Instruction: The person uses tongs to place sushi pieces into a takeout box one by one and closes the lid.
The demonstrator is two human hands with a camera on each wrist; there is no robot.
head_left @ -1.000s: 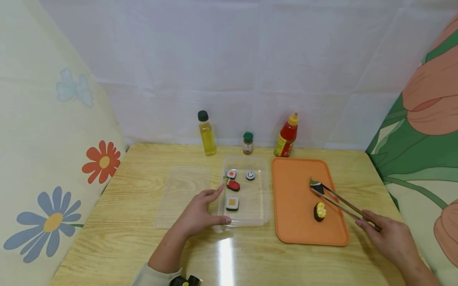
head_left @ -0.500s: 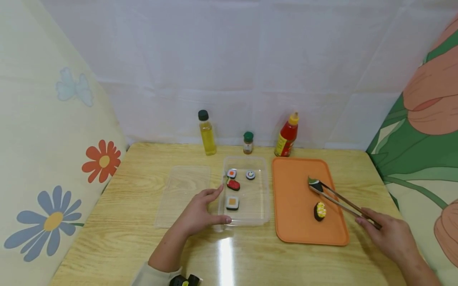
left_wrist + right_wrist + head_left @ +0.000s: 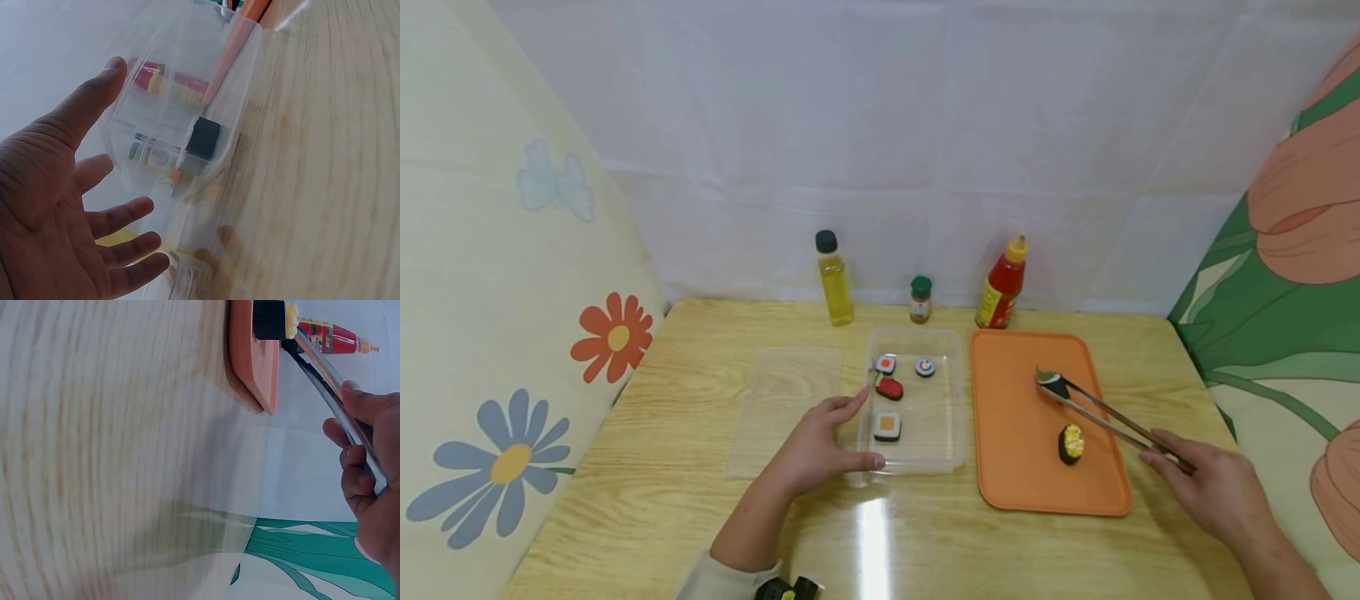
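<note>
My right hand [image 3: 1213,487] holds long metal tongs [image 3: 1123,429]. Their tips pinch a dark-wrapped sushi piece [image 3: 1056,384] with white and green on top, over the upper part of an orange tray [image 3: 1011,450]. A sushi piece with yellow topping [image 3: 1071,444] sits on that tray, nearer me. My left hand [image 3: 820,450], thumb and fingers spread, rests at the left side of a clear plastic box [image 3: 928,433]. Inside the box lie a red-topped sushi piece [image 3: 890,388], a square roll with an orange centre [image 3: 887,426] and two smaller rolls along the far side.
A flat clear lid [image 3: 786,400] lies left of the box, partly behind my left hand. Along the back edge stand an oil bottle [image 3: 835,287], a small green-capped jar [image 3: 920,302] and a red sauce bottle [image 3: 1002,287]. Flowered cloths hang at both sides.
My right hand and the tongs have shifted slightly left, carrying the green-topped sushi piece a little left over the tray. My left hand has stayed at the box.
</note>
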